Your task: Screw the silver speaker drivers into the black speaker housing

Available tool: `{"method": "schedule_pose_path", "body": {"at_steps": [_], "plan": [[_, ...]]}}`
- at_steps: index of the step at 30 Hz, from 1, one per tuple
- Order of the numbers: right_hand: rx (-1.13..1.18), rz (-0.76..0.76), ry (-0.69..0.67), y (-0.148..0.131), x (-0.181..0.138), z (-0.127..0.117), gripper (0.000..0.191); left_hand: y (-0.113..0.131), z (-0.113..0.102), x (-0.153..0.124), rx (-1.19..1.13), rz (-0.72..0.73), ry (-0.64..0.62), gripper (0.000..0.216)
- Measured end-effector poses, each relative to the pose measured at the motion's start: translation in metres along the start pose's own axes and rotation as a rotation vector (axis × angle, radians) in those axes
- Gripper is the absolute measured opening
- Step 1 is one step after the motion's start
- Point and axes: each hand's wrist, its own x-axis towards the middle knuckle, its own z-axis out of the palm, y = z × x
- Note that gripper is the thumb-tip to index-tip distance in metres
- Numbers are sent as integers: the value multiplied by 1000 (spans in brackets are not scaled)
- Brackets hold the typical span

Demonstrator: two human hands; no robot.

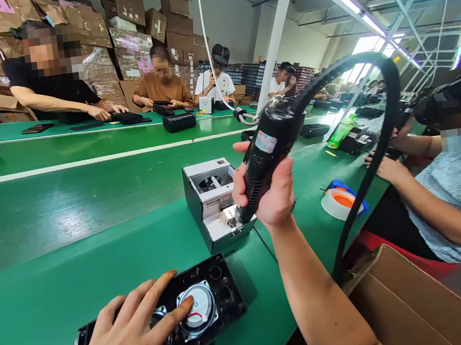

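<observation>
My right hand [273, 189] is wrapped round a black electric screwdriver [271, 139], tilted with its lower end at the front of a screw feeder [212, 197]. The screwdriver's bit meets the feeder's metal pick-up block; any screw there is too small to make out. My left hand [128, 333] lies across a black speaker housing [229, 288], fingers stretched over it and thumb at the near edge, holding it on the green bench. One fingertip touches the back of a round speaker driver [201, 306] with a red wire. A second driver is partly covered by my fingers.
The screwdriver's thick black cable [390, 95] arches down at the right. An open cardboard box [412, 295] stands at lower right. A tape roll [336, 204] lies beyond my right arm. Co-workers sit across the green bench [67, 194] and to the right.
</observation>
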Motion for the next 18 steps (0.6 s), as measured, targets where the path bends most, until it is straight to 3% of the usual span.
{"method": "schedule_pose_path", "body": {"at_steps": [6,10,14,18], "plan": [[58,-4,4,-22,-8,0,65,11,-14,8,-15,-56,-23,73],[142,4,45,-46,-5,15,64,16,-27,17,-31,-49,-43,69],[185,82,14,-64,-3,35,65,19,-32,19,-105,-100,-105,64],[234,204,-79,-57,-9,48,66,19,-31,17,-142,-125,-172,63]]}}
